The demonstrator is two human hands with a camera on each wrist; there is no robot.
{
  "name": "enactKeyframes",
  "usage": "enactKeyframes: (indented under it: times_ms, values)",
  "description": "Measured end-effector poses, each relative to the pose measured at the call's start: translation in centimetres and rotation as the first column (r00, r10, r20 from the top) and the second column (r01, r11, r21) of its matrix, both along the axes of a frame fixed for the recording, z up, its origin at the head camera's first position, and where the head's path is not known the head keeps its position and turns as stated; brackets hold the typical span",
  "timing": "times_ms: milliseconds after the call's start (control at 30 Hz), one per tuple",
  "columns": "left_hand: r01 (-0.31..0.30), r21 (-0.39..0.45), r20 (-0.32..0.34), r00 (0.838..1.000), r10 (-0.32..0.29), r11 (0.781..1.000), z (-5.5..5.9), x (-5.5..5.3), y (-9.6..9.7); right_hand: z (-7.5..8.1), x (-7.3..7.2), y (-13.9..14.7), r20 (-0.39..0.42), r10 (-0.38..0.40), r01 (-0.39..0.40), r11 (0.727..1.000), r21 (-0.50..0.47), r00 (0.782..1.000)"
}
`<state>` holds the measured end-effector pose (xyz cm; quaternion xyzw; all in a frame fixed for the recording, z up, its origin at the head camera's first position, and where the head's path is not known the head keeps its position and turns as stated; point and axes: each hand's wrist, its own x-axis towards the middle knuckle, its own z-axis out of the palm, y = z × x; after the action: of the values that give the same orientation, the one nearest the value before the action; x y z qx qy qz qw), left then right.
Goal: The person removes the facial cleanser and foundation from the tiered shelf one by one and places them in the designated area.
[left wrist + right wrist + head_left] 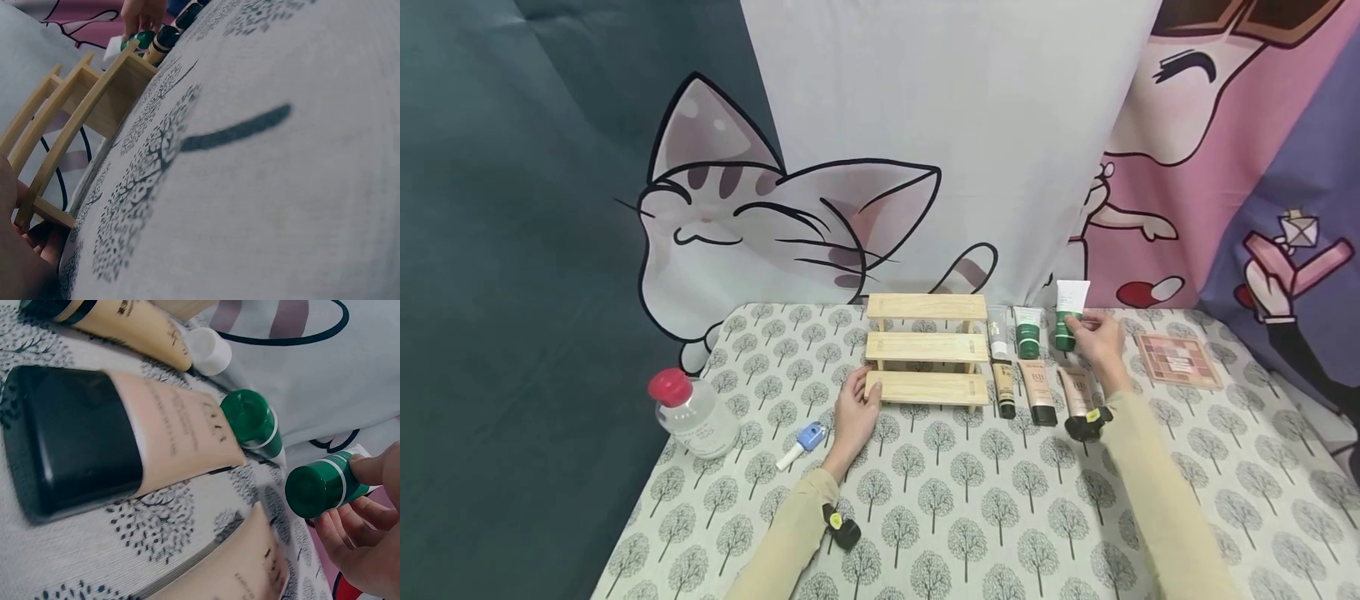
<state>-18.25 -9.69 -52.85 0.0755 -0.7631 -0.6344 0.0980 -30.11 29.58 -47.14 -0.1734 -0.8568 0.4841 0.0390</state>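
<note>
A three-step wooden rack (927, 387) stands at the back of the cloth-covered table. My left hand (855, 410) grips the left end of its lowest step, with the thumb on top and fingers below in the left wrist view. Between thumb and fingers my right hand (1099, 340) pinches a green-and-white squeeze tube (325, 485), its green cap downward. A similar green-capped tube (1028, 332) lies just left of it. Nearer to me are two BB cream tubes (1037, 392) with dark caps, one partly covered by the right wrist camera.
Beside the rack lie a white-capped tube (997, 332) and a gold tube (1003, 387) with a black cap. An eyeshadow palette (1178, 361) is at the right. To the left are a red-capped clear bottle (700, 421) and a small blue-and-white bottle (801, 444). A printed curtain (955, 125) hangs behind.
</note>
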Motion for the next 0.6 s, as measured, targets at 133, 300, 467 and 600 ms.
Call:
enactKeyframes:
  times_ms: [133, 300, 467, 600]
  values:
    - [0.001, 0.003, -0.002, 1.000, -0.001, 1.000, 0.0, 0.0, 0.1, -0.6, 0.1, 0.1, 0.040, 0.014, -0.014, 1.000, 0.005, 0.999]
    - [-0.001, 0.008, -0.005, 1.000, 0.001, 1.000, 0.0, 0.0, 0.0, -1.0, -0.1, 0.3, 0.067, 0.021, -0.024, 0.999, 0.049, 0.998]
    - [-0.009, -0.005, 0.000, 1.000, 0.009, 1.000, 0.1, 0.1, 0.1, -1.2, -0.2, 0.3, 0.089, 0.026, -0.036, 0.994, 0.105, 0.996]
    - [-0.006, -0.009, 0.004, 1.000, 0.006, 1.000, 0.1, 0.1, 0.1, -1.2, -0.2, 0.3, 0.097, 0.042, -0.057, 0.987, 0.148, 0.994]
